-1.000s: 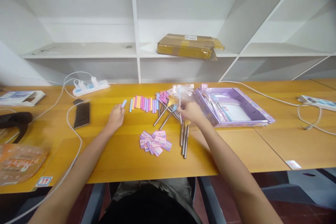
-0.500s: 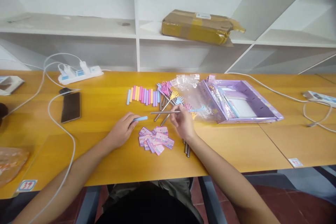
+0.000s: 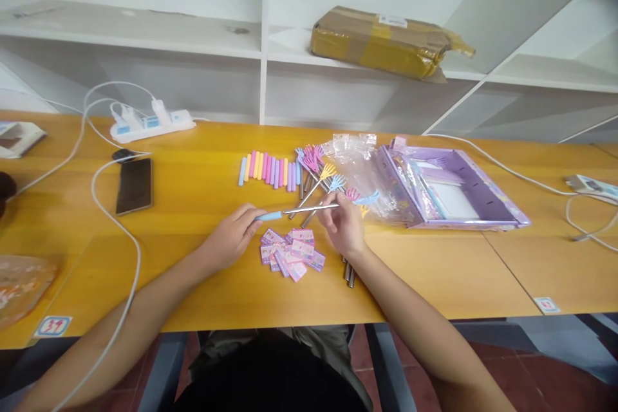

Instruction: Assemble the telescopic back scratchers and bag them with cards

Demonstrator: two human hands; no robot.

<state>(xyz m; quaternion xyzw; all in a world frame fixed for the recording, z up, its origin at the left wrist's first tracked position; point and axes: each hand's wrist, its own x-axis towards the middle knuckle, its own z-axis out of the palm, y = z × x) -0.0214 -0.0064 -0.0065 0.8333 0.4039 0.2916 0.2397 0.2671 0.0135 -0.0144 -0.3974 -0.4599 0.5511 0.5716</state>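
My left hand (image 3: 236, 232) is closed around a light blue handle sleeve (image 3: 269, 215), whose free end points right. In my right hand (image 3: 344, 225) is a back scratcher (image 3: 309, 209) with a thin metal rod and a blue claw head sticking out past the fingers. Its rod tip meets or almost meets the sleeve's end; I cannot tell whether it is inside. Just behind lie several back scratchers (image 3: 328, 170) with pink, yellow and blue claws. A row of coloured sleeves (image 3: 270, 171) sits to their left. Small printed cards (image 3: 292, 254) are piled in front, between my forearms.
Clear plastic bags (image 3: 360, 167) and an open purple box (image 3: 487, 187) occupy the right side. At left are a phone (image 3: 134, 185), a power strip (image 3: 154, 125) and a white cable (image 3: 138, 251) crossing my left forearm. A taped carton (image 3: 381, 42) rests on the shelf.
The sleeve in my left hand and the rod of the back scratcher in my right hand have come together, end to end. The whole view has shifted slightly.
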